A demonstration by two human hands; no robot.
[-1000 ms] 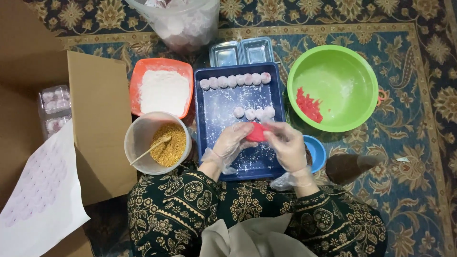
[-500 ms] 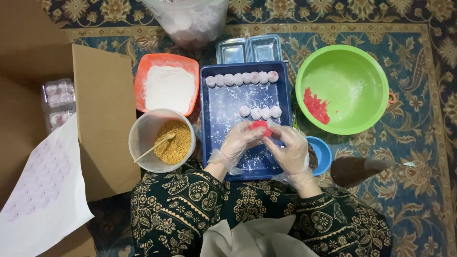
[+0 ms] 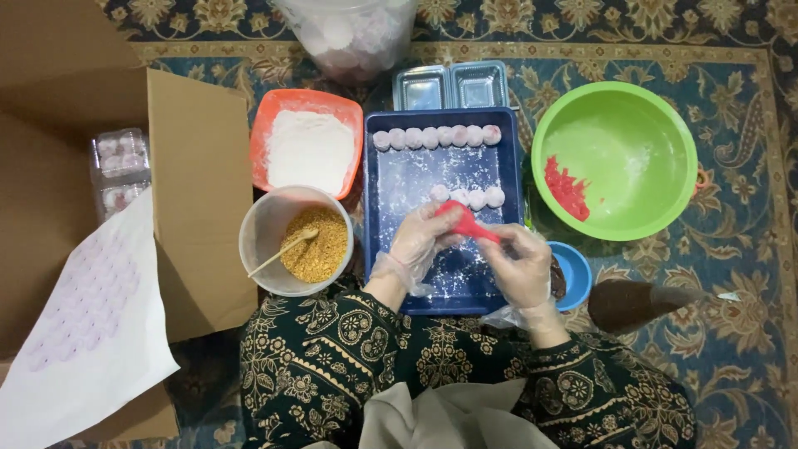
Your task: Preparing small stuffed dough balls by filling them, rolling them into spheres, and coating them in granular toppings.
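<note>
Patterned carpet [image 3: 748, 333] on the floor serves as the work surface; the person sits at its near edge, everything within arm's reach.

Blue tray [image 3: 407, 179] sits dead centre, dusted white — probably so the pieces don't stick. 7 pale round balls [image 3: 436, 137] line its far edge in a row, touching one another; 4 more [image 3: 474, 198] start a second row just beyond the hands.

Left of the tray: orange dish of white powder [image 3: 309, 150], and nearer, a white tub of golden crumbs [image 3: 314, 244] with a wooden spoon [image 3: 283, 252] leaning in it. Right: green bowl [image 3: 615, 158] with a red smear on its inner wall. A small blue bowl [image 3: 573, 274] sits by the right wrist, and a dark piping bag [image 3: 636, 303] lies on the carpet beside it.

Hands, both in thin clear gloves, held together over the tray's near half. Left hand [image 3: 420, 245] and right hand [image 3: 519, 266] meet on a red piece of dough [image 3: 467, 224] — fingers curled and pinched round it, not spread. It is held above the tray, just short of the second row.

Far left: open cardboard box [image 3: 199, 191] and a sheet of paper [image 3: 91, 333].
</note>
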